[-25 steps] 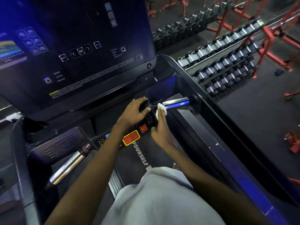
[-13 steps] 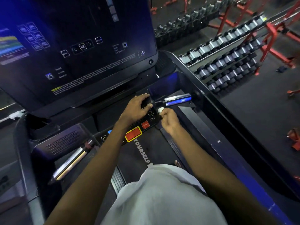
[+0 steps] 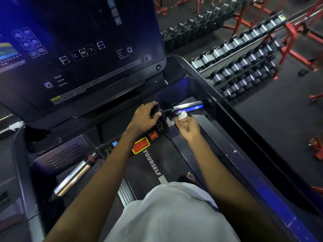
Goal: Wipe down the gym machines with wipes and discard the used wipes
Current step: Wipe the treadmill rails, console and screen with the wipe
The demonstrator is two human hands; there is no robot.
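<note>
The left hand [image 3: 145, 116] lies on the black control panel of the treadmill [image 3: 122, 137], arm stretched forward. Its fingers bend over the far edge of the panel and the thumb presses from the near side, so it grips the panel.

The right hand [image 3: 187, 126] is just to the right of it, with the palm turned upward. Its fingertips pinch a small crumpled white wipe [image 3: 181, 115]. A thin ring shows on one finger. The wipe is held up against the underside of the short shiny metal handle [image 3: 188, 106]; it seems to touch it, but this I cannot tell for sure.

The long axis of this handle goes across the view, from the panel toward the dark side rail [image 3: 227, 123], and rises a little to the right. The wipe is a ball without a clear direction.

Behind the handle there is a shallow tray recess [image 3: 174, 96] lit blue, and I cannot see what is in it. At the left a round dark cup holder [image 3: 40, 135] is too dark to see inside.

On the panel, near the left wrist, are a big red button with yellow frame [image 3: 140, 145] and a small red STOP button [image 3: 153, 135]. Below is the dark belt with the white word YOURSELF [image 3: 152, 163]. Racks at the right hold rows of dumbbells [image 3: 244, 67].
</note>
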